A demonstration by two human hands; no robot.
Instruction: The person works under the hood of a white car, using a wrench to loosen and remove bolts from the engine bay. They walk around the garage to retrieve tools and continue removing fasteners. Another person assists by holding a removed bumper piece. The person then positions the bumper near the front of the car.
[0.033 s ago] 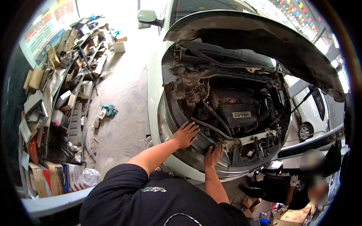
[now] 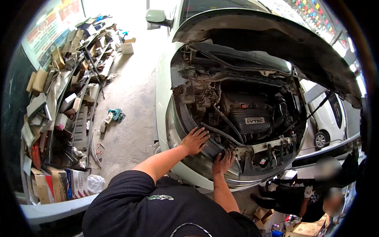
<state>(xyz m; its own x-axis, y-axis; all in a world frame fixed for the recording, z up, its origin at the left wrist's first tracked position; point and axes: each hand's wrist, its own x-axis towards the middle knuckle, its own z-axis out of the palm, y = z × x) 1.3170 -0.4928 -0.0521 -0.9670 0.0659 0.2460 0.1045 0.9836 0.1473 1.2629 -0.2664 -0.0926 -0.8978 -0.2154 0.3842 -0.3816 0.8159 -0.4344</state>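
Observation:
My left hand point(image 2: 196, 141) lies flat with fingers spread on the front edge of the engine bay, above the headlight point(image 2: 189, 164). Just right of it, my right hand point(image 2: 224, 162) rests with its fingers apart, touching the black plastic piece point(image 2: 212, 148) that lies between both hands. How that piece is fastened cannot be made out. Beyond the hands is the engine with its black cover point(image 2: 249, 114), and a black hose point(image 2: 229, 125) runs in front of it. The hood point(image 2: 264, 33) of the pale car stands raised over the bay.
Boxes and parts crowd a rack point(image 2: 81, 114) at the left. On the floor lies a teal cloth point(image 2: 116, 115); farther off stands an open carton point(image 2: 127, 47). At lower right are a person in dark clothes point(image 2: 284, 197) and a cardboard box point(image 2: 262, 215). A white car point(image 2: 327, 114) stands beyond.
The view has shifted very slightly. Both hands stay in the same places on the front edge of the engine bay.

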